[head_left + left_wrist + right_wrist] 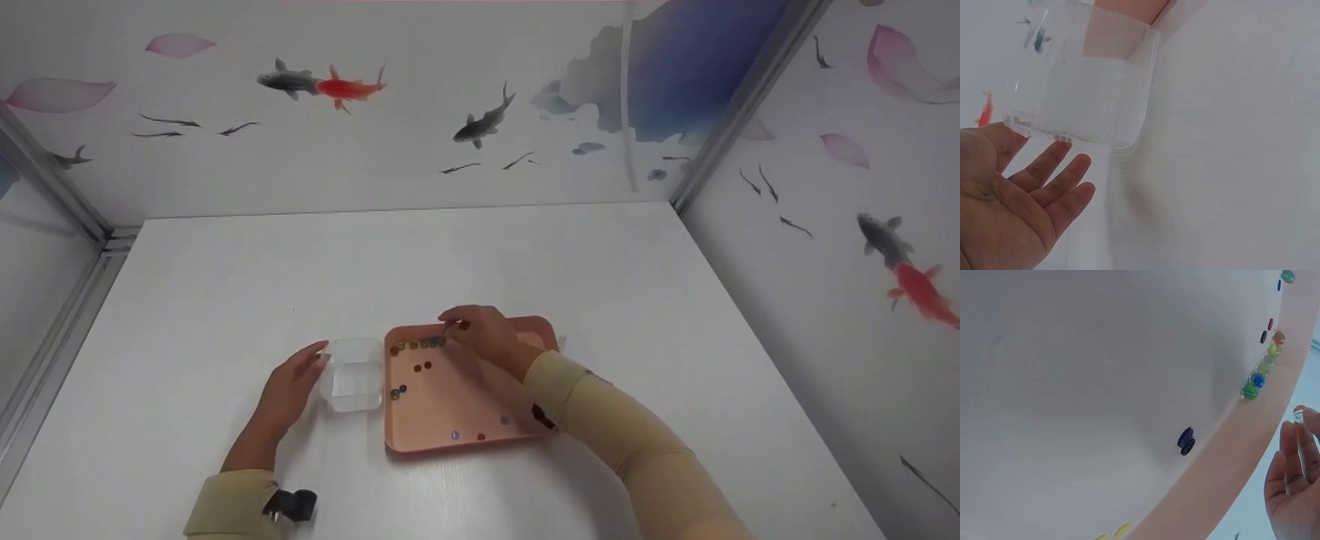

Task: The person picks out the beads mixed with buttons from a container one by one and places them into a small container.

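My right hand (487, 334) is above the far edge of a pink tray (457, 401). Its thumb and fingertips pinch an orange-and-white glass marble (1298, 414), seen in the right wrist view. A row of coloured marbles (1264, 368) lies along the tray's wall, with a green one (1249, 391) at its near end. To the left of the tray stands a clear plastic container (356, 403), with nothing visible inside. My left hand (291, 386) touches its left side, fingers loosely extended; in the left wrist view the upper fingertips meet the container's edge (1061, 136).
Flat dark discs like buttons (1186, 439) lie in the tray, with yellow ones (1122, 530) and a red one (1270, 324). More small pieces sit near the tray's front edge. A white table (225, 285) is bounded by printed panels (420, 165) at the back and sides.
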Demonstrator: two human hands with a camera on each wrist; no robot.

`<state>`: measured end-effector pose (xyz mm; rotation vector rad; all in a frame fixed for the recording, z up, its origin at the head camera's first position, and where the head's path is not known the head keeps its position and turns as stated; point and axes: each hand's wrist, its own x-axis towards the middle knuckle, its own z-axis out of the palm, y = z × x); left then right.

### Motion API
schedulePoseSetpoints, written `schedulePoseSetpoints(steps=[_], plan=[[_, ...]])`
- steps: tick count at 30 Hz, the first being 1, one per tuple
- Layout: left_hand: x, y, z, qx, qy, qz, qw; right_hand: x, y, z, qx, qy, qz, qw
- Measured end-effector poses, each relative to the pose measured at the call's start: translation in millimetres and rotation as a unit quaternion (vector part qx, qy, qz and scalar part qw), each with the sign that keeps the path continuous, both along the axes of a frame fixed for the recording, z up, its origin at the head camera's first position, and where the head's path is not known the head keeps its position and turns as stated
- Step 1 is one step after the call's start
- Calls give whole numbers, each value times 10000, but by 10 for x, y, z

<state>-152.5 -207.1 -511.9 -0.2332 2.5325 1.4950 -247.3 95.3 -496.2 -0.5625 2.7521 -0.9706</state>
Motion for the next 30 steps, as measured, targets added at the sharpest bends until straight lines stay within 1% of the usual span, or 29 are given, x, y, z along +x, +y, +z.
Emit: schedulePoseSetpoints(steps=[6,9,15,19,22,30], plan=[[1,-3,-16,7,5,-14,10000,8,15,30,-578,-194,59,9981],[5,-5,-12,-2,18,-21,10000,15,21,49,-797,-186,128,9966],[15,0,20,169,13,-62,9998,18,0,82,-1222,105,342,9919],[14,12,35,159,-11,-40,9999,25,-42,76,-1296,223,318,9908],[16,20,43,124,-13,-13,9999,34,-79,85,-1348,233,274,9902],[29,6,41,21,18,-30,10000,54,-190,134,-1516,-84,16,9884]])
